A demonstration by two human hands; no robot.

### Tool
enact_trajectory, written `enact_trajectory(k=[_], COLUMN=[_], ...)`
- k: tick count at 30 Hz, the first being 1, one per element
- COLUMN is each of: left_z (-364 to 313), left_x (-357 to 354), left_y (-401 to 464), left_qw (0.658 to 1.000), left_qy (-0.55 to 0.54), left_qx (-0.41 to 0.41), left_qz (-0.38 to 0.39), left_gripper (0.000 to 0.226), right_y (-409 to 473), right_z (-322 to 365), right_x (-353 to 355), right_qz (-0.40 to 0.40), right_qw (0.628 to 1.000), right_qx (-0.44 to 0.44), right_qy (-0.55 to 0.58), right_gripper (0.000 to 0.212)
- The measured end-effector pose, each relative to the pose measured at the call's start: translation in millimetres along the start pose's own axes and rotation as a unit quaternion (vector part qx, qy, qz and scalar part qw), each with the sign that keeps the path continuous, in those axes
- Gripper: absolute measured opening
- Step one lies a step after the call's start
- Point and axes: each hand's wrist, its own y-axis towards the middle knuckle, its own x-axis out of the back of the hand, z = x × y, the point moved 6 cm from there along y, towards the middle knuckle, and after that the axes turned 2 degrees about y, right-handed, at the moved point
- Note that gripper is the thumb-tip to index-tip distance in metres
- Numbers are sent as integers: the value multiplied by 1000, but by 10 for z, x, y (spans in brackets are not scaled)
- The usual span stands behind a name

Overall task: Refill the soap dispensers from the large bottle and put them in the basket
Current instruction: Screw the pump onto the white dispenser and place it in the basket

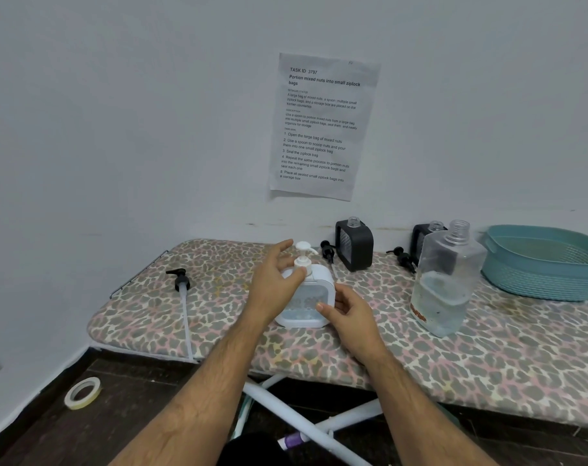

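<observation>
White square plastic soap dispenser [306, 299] stands mid-worktop with its white pump head [304, 255] seated on the neck — looks like the first one being closed up. Liquid level inside is hard to read through the patterned front.

Left hand [274, 290] wraps the dispenser's shoulder, thumb at the pump collar, index finger lifted — grip is on the bottle, likely steadying or twisting the collar. Right hand [351, 311] grasps the lower right corner of the same dispenser, fingers curled round its edge.

Left to do, by my read:
- long-tubed black pump [181, 284] lies loose on the left of the worktop, probably from the large bottle
- two black square dispensers, near one [355, 245] and far one [424, 238], stand uncapped at the far edge, a black pump head [328, 252] and another [402, 257] lying beside them — not yet refilled, I'd guess
- large clear plastic bottle [445, 284], open, just under half full, right of centre
- teal plastic basket [541, 264] far right holds no dispenser

So roughly one of three near done, none basketed.

Worktop is an ironing board with a leopard-print cover [218, 317] on white crossed legs [313, 422]. Plain pale wall with a taped printed sheet [323, 126]; dark floor, roll of tape [83, 392] lower left.
</observation>
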Motion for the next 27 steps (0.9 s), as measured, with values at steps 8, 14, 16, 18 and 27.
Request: enact_trajectory(k=[8,14,16,18,27], left_z=[-127,-170,-184,-180,-212], left_x=[-3,23,19,23,41], left_y=[41,52,51,59,47], left_qw=[997,988,986,987,995], left_qy=[69,143,150,145,89], left_qx=[5,10,5,-4,-38], left_qz=[-25,-64,-69,-72,39], left_gripper=[60,56,48,38,13], right_y=[-2,-3,3,10,11], right_z=[0,13,2,-10,-28], right_x=[-2,-1,0,-1,3], right_qz=[2,3,2,1,0], right_qw=[1000,1000,1000,1000,1000], right_qx=[1,9,7,4,-3], right_qy=[6,6,4,2,5], right_gripper=[37,34,35,37,39])
